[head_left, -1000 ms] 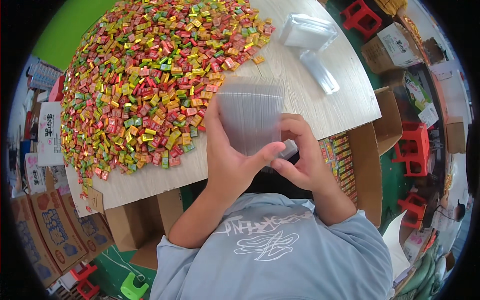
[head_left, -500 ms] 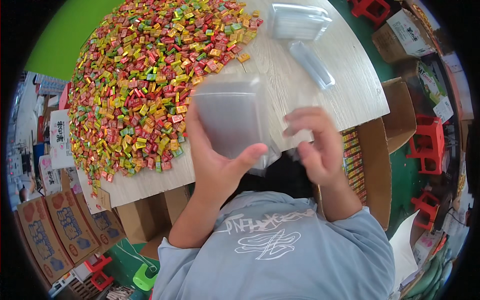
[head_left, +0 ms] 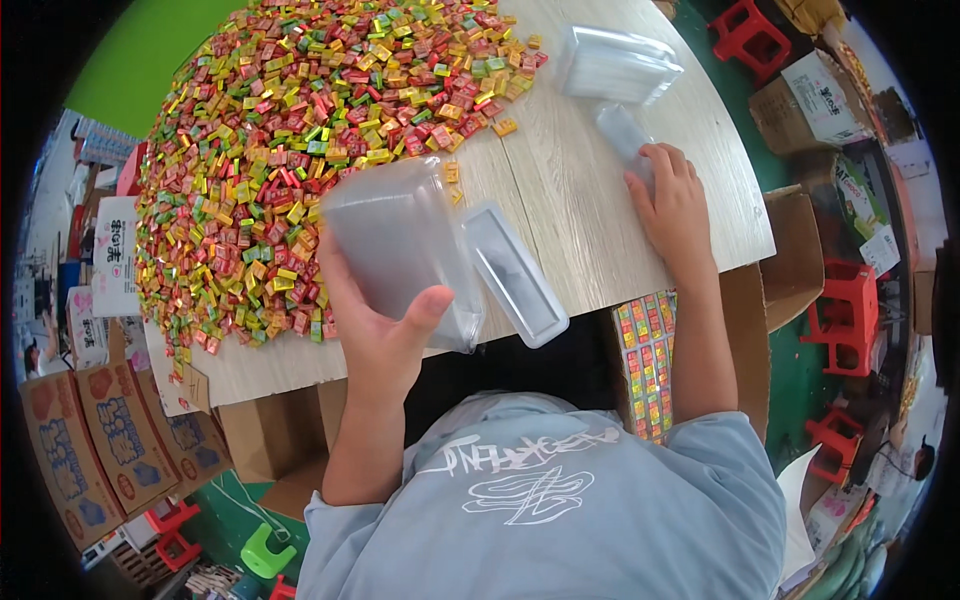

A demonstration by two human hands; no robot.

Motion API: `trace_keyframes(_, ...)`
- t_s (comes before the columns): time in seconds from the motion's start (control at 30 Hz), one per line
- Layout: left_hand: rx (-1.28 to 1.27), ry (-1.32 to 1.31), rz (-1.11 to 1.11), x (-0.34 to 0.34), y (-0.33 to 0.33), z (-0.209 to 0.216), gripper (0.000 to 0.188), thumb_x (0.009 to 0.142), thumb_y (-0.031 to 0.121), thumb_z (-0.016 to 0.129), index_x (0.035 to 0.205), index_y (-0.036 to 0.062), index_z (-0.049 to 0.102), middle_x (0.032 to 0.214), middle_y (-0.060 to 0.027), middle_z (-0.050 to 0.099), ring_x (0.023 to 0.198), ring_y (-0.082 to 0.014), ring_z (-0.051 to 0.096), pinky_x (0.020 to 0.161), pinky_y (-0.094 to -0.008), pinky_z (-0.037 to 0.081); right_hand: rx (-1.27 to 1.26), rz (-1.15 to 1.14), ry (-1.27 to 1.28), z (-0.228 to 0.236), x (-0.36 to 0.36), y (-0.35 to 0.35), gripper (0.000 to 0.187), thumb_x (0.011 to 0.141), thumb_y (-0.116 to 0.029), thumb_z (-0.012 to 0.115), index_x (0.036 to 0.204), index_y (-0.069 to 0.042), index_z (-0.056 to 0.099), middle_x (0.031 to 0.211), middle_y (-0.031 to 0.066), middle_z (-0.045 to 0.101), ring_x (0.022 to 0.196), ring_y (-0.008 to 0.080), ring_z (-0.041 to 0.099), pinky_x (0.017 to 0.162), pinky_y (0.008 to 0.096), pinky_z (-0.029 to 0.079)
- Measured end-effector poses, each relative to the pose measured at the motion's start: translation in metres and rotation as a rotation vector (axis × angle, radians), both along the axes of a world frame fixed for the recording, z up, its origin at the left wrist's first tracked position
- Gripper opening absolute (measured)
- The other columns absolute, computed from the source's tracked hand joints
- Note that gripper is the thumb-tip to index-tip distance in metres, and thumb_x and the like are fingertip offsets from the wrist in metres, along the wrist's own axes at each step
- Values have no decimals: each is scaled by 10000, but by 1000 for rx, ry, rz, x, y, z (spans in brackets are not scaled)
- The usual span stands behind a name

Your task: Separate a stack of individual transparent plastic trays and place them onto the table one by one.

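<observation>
My left hand [head_left: 385, 325] is wrapped round a thick stack of nested clear plastic trays [head_left: 390, 230], held upright at the table's front edge, thumb on the near side. Close to the stack's right side, one long narrow plastic tray [head_left: 515, 280] lies on the table with its hollow facing up. Further right, my right hand [head_left: 675, 205] has its fingers and thumb closed about the near end of another clear tray [head_left: 622, 128], whose far end sticks out past the fingers. Beyond it sits a second stack of clear trays [head_left: 620, 65].
A big heap of small wrapped sweets [head_left: 300, 170] in red, yellow and green covers the table's left side. Below the right edge, an open carton [head_left: 740, 350] holds filled trays [head_left: 645, 360]. Another open carton [head_left: 275, 435] stands below the left edge. Red stools [head_left: 845, 315] stand at right.
The stack in my left hand has moved left. A single tray now lies beside it. My right hand has moved right and away from me, onto the tray lying there.
</observation>
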State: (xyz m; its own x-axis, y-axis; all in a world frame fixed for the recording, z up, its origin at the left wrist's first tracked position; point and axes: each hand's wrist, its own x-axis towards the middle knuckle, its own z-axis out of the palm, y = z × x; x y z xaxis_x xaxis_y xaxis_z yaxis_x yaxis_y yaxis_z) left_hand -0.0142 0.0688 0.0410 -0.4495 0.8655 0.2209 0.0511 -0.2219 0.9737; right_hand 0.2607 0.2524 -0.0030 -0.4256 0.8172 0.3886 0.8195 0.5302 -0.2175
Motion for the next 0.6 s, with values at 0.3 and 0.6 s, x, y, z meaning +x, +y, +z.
trace_keyframes(0.3, -7, -1, 39, -10, -6, 5, 1017, 715, 389, 871, 1444, 22, 264, 1313, -99, 452, 1193, -199, 480, 1002, -352, 408, -35, -6, -57, 4, -5, -10, 429, 894, -137, 604, 1320, -131, 550, 1269, 180, 559, 1121, 364, 553, 975, 435, 446)
trace_keyframes(0.6, 7, -67, -33, -11, -7, 6, 1041, 722, 367, 869, 1464, 27, 224, 1335, -111, 435, 1222, -214, 471, 1018, -369, 407, -17, 122, 5, 32, -4, -47, 362, 879, -112, 596, 1240, -91, 572, 1402, 166, 482, 1259, 375, 470, 1071, 465, 346)
